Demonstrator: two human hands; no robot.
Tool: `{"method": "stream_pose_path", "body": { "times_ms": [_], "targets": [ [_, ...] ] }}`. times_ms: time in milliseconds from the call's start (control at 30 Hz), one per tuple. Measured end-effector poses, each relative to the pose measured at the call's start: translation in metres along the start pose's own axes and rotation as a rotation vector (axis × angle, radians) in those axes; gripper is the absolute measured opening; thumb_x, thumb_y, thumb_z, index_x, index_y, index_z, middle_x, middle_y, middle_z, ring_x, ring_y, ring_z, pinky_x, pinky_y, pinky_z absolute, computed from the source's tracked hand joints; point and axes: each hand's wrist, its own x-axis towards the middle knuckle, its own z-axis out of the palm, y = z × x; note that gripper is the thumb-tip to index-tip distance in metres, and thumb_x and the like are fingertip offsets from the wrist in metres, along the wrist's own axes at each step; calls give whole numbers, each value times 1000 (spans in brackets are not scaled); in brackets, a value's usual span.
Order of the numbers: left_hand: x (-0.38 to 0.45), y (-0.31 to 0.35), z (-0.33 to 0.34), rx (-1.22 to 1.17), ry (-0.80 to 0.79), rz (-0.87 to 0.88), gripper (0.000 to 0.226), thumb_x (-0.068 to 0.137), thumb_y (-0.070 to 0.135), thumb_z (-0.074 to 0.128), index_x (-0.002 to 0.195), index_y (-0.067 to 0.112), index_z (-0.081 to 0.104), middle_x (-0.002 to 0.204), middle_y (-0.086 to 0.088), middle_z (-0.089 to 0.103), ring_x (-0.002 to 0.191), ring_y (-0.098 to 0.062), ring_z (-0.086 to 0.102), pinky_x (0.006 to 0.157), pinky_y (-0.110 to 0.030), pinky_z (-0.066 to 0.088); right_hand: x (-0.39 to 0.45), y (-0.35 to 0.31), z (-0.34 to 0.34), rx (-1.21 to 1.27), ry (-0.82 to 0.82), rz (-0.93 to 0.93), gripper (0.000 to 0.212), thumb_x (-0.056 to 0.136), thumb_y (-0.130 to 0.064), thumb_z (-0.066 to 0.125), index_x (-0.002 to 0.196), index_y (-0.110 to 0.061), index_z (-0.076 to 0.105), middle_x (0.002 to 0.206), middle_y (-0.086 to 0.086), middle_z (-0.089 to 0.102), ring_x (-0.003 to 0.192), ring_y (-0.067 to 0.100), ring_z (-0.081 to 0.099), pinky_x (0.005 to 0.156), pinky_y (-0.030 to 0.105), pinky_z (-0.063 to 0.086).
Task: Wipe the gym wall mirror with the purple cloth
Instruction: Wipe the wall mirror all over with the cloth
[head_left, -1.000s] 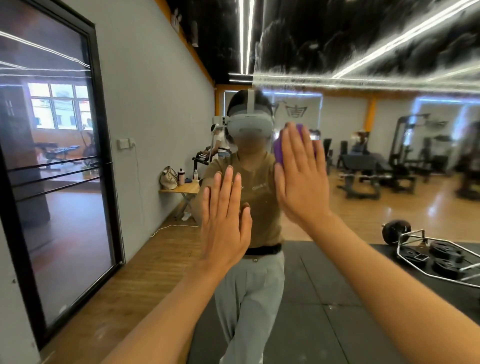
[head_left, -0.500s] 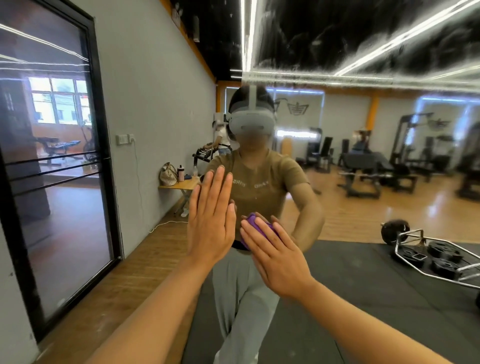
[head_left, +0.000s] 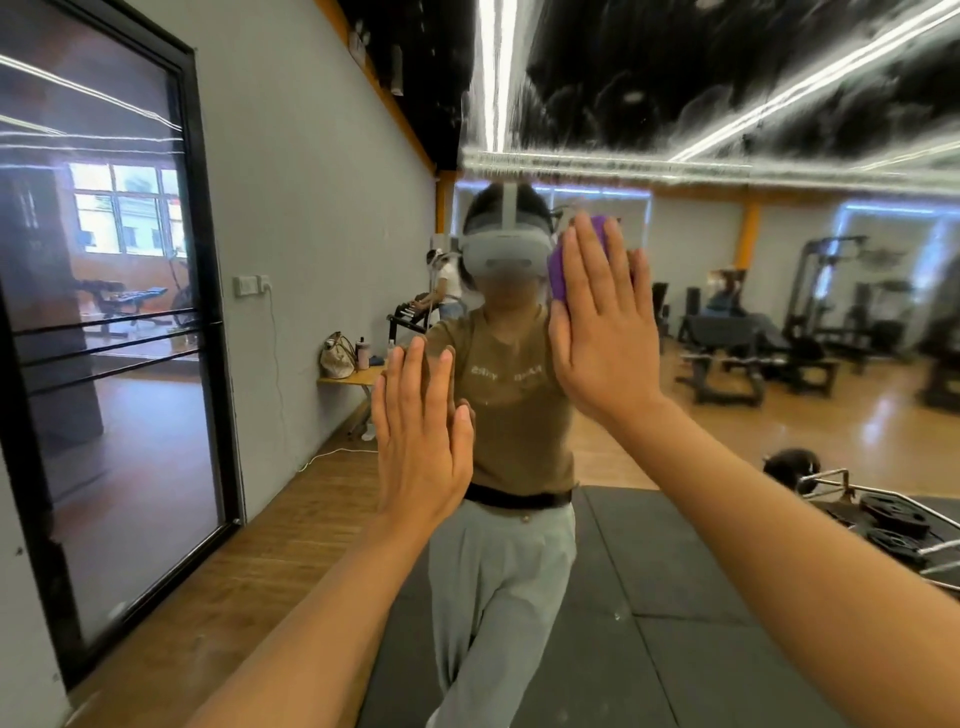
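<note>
The gym wall mirror (head_left: 727, 415) fills the view ahead and reflects me and the room. My right hand (head_left: 597, 332) is raised to head height, palm flat, and presses the purple cloth (head_left: 558, 275) against the glass. Only the cloth's left edge and top show past my fingers. My left hand (head_left: 421, 447) rests lower and to the left, flat on the mirror with fingers together and nothing in it.
A black-framed glass door (head_left: 119, 364) stands on the left in the grey wall (head_left: 322, 260). The reflection shows a small wooden table with a bag and bottles (head_left: 345, 364), black floor mats, weight plates on a bar (head_left: 883, 514) and gym machines.
My right hand with the cloth swept down from head height to waist height, then back up to head height. My left hand stayed flat on the glass.
</note>
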Motion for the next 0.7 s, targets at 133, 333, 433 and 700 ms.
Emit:
{"method": "stream_pose_path", "body": {
  "times_ms": [133, 333, 433, 700],
  "targets": [
    [1, 2, 2, -37, 6, 4, 63, 100, 20, 45, 158, 15, 20, 167, -13, 11, 156, -26, 1, 126, -45, 0, -73, -17, 11, 52, -49, -121, 62, 103, -25, 41, 158, -4, 24, 166, 14, 19, 154, 32, 16, 126, 46, 9],
    [3, 2, 3, 12, -17, 27, 59, 101, 21, 43, 157, 10, 27, 167, -15, 13, 156, -25, 1, 126, -42, -1, -138, -20, 17, 52, -138, -221, 61, 103, -26, 41, 158, -7, 22, 165, 11, 25, 155, 29, 15, 126, 45, 14],
    [2, 2, 3, 45, -31, 25, 60, 102, 24, 40, 158, 11, 22, 167, -13, 9, 156, -25, 0, 126, -42, -1, -132, -19, 15, 94, -145, -221, 58, 103, -25, 42, 157, -6, 29, 164, 10, 27, 154, 28, 18, 125, 45, 16],
    [1, -1, 4, 116, -63, 49, 79, 97, 48, 50, 158, 8, 20, 167, -20, 10, 155, -36, 7, 126, -49, 3, -13, -1, 0, 62, -11, -20, 58, 105, -25, 36, 158, -3, 26, 166, 14, 23, 154, 30, 16, 127, 42, 4]
  ]
}}
